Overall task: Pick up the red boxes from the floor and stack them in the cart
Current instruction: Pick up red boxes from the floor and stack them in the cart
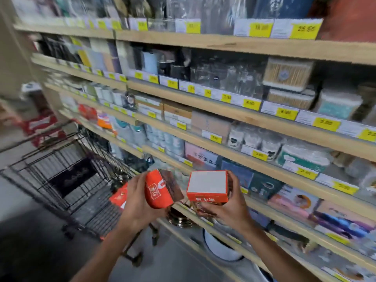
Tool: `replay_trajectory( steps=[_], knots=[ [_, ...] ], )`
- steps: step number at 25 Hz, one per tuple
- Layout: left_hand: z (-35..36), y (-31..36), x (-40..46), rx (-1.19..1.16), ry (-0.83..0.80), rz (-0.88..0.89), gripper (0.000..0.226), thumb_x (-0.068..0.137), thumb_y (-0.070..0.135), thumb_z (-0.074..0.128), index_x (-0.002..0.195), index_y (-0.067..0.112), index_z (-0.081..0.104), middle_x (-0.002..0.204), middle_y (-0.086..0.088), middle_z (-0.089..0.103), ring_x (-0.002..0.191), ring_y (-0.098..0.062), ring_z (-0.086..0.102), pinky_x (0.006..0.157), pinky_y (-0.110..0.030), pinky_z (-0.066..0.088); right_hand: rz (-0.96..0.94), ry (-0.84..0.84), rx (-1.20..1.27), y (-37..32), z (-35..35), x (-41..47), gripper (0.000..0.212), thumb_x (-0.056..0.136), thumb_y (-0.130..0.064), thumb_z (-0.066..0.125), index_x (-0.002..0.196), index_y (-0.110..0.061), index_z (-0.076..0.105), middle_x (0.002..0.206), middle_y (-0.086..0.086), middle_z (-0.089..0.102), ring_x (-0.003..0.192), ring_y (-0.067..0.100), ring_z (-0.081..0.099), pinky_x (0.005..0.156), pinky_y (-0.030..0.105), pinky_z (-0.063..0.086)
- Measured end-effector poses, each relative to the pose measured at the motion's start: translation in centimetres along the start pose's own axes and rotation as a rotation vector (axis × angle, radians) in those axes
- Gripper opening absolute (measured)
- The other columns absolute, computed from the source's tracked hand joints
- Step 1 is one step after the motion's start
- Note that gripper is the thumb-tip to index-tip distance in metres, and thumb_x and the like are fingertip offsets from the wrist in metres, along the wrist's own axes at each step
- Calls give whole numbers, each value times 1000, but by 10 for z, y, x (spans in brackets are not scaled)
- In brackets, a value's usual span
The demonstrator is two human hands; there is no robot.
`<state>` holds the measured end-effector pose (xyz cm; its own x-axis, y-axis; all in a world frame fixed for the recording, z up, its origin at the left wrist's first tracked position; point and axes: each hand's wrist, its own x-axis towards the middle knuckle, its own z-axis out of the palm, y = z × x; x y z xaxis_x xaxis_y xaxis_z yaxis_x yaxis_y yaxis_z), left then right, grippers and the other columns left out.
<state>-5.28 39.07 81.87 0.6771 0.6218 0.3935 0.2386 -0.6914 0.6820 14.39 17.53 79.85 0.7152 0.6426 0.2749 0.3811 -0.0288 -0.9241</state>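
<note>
From the head view we record two bare hands raised in front of a wooden shelf unit, each holding a red box. The left hand grips the left box, a cardboard carton tilted on edge, its glossy red face printed with white characters and its darker side turned toward the shelves; the fingers curl round its near side. The right hand grips the right box from the right and from below, thumb and fingers wrapped round it; this carton sits nearly level, showing a plain white rectangular panel framed in red and a red front strip with inverted white characters. The two cartons are close together but apart. We note a third box, also red card with white print, partly hidden behind the left hand and lying toward the cart. The cart is black wire mesh, rectangular, standing to the left on a grey floor. The shelves are pale timber planks carrying yellow price tags along their edges and packed goods, many blurred. More red packages show beyond the cart, too blurred to detail.
</note>
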Motion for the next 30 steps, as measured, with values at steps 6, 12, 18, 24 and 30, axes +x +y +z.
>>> replay_trajectory(
  steps=[6, 12, 18, 24, 30],
  knots=[
    [-51, -60, -7, 125, 109, -186, 118, 44, 48, 86, 145, 18, 33, 127, 17, 30, 125, -9, 31, 110, -29, 30, -65, -235, 104, 6, 95, 70, 114, 52, -36, 102, 143, -41, 33, 128, -30, 58, 120, 0, 60, 101, 42, 54],
    [-80, -104, 22, 181, 234, -372, 126, 39, 52, 83, 148, 12, 33, 133, 7, 33, 130, -15, 32, 115, -38, 34, -217, -441, 91, 11, 176, 156, 115, 57, -43, 97, 152, -38, 33, 140, -6, 46, 131, 6, 50, 103, 17, 44],
    [-92, -131, 49, 217, 360, -481, 122, 43, 48, 94, 145, 24, 32, 133, 17, 31, 132, -7, 26, 111, -33, 34, -358, -554, 27, 22, 239, 241, 96, 54, -29, 101, 131, -32, 44, 128, -6, 42, 124, 3, 47, 99, 10, 39],
    [-102, -183, 51, 247, 395, -564, 117, 46, 55, 92, 143, 23, 35, 131, 15, 34, 128, -11, 31, 107, -31, 35, -390, -635, -57, 39, 312, 280, 90, 54, -58, 93, 124, -27, 45, 126, 0, 41, 122, 16, 47, 100, 12, 37],
    [-129, -277, 74, 203, 321, -582, 119, 45, 53, 91, 144, 23, 33, 130, 16, 32, 128, -11, 30, 106, -32, 37, -302, -614, -159, 55, 402, 305, 86, 58, -61, 90, 118, -21, 43, 119, -2, 38, 112, 12, 46, 86, 10, 42]
  ],
)
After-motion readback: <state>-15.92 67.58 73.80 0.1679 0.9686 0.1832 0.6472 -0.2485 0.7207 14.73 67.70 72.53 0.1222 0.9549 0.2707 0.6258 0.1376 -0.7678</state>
